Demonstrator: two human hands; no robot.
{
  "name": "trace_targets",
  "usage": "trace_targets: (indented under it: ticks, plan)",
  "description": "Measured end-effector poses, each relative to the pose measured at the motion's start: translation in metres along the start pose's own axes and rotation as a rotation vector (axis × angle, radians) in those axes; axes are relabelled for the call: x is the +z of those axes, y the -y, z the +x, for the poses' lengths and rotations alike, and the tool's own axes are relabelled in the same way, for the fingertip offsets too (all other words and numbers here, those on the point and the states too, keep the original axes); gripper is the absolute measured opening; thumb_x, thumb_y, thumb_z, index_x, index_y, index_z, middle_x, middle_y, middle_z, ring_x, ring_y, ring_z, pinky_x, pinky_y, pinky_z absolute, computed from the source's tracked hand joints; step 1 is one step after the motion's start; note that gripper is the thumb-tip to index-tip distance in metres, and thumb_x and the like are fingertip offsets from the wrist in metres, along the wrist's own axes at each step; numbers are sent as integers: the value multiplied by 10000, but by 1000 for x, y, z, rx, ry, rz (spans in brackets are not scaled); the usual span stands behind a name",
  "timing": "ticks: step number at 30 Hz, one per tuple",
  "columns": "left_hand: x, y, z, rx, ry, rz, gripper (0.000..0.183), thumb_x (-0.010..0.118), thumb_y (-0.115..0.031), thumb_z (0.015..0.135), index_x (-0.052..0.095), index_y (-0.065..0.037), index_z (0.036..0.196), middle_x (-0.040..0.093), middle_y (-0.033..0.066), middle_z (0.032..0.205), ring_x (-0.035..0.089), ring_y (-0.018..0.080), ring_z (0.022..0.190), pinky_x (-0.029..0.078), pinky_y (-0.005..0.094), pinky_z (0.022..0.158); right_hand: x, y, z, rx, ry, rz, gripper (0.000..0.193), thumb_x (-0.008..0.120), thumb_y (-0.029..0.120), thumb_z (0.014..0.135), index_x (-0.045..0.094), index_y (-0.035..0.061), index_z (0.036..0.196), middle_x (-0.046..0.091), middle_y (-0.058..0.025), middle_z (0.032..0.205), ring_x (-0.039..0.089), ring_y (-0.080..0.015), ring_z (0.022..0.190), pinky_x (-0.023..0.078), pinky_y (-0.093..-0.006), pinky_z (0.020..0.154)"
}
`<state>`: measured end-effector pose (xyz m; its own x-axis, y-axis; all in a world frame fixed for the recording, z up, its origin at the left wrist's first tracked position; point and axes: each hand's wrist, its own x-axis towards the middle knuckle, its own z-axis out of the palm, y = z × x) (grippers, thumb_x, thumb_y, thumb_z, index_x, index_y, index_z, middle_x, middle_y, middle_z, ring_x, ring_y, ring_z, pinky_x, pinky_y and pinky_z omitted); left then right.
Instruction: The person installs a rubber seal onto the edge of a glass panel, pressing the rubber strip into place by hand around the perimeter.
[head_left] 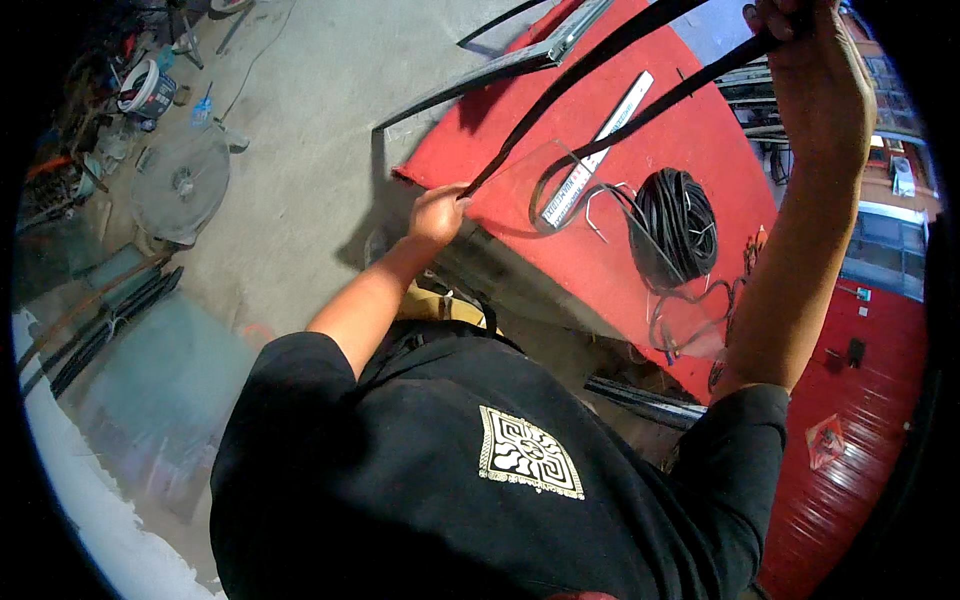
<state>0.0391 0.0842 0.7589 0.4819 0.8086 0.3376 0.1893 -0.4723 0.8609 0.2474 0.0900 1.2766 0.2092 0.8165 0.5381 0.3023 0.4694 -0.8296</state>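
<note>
Black rubber strip held taut between both hands over a red-covered table.

We note the left hand [437, 213] with fingers pinched shut on the lower end of the black rubber strip [600, 58], right at the near edge of a clear glass pane [600, 250]. From those fingertips the strip runs up and to the right as a thin, flat, matte black band, slightly bowed. The right hand [812, 60] is raised high, fingers curled closed around the strip's upper part; a second length of it drops from that fist and loops down onto the pane. Beyond the left fingers lies the red table covering [690, 130], with a white ruler [600, 150] and a coil of black strip [677, 222] further right, below the right fist.
</note>
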Motion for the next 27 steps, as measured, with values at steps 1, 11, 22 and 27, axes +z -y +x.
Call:
trace_targets:
  ticks: [1, 11, 22, 27]
  plan:
    - [-2, 5, -1, -53, 56, -11, 212, 732, -157, 1002, 758, -96, 1204, 756, 193, 1034, 731, 447, 969, 577, 524, 836, 9, 4, -1, 28, -28, 6, 355, 598, 385, 1179, 710, 49, 1150, 675, -43, 870, 608, -154, 726, 510, -364, 744]
    - [6, 10, -3, -52, -25, 169, 106, 747, -138, 999, 703, -55, 1048, 740, 235, 1083, 693, 496, 1068, 542, 560, 859, -30, 6, 10, 299, 192, 47, 309, 639, 354, 1158, 681, 50, 1129, 510, 43, 731, 479, -113, 637, 435, -312, 672]
    - [-18, -28, 8, -240, 208, 22, 127, 644, -85, 1047, 683, -100, 1166, 746, 272, 1039, 681, 555, 1059, 522, 608, 823, -23, 88, -3, 417, 230, -852, 372, 772, 360, 1079, 770, -11, 1088, 626, 1, 684, 570, -115, 559, 438, -297, 527]
    - [-13, -39, 14, -318, 298, 132, 237, 662, -119, 1044, 668, -158, 1278, 760, 270, 1141, 710, 522, 1088, 544, 613, 874, -39, 91, -5, 402, 225, -761, 342, 739, 350, 1114, 724, 17, 1036, 595, 22, 736, 542, -84, 643, 433, -289, 603]
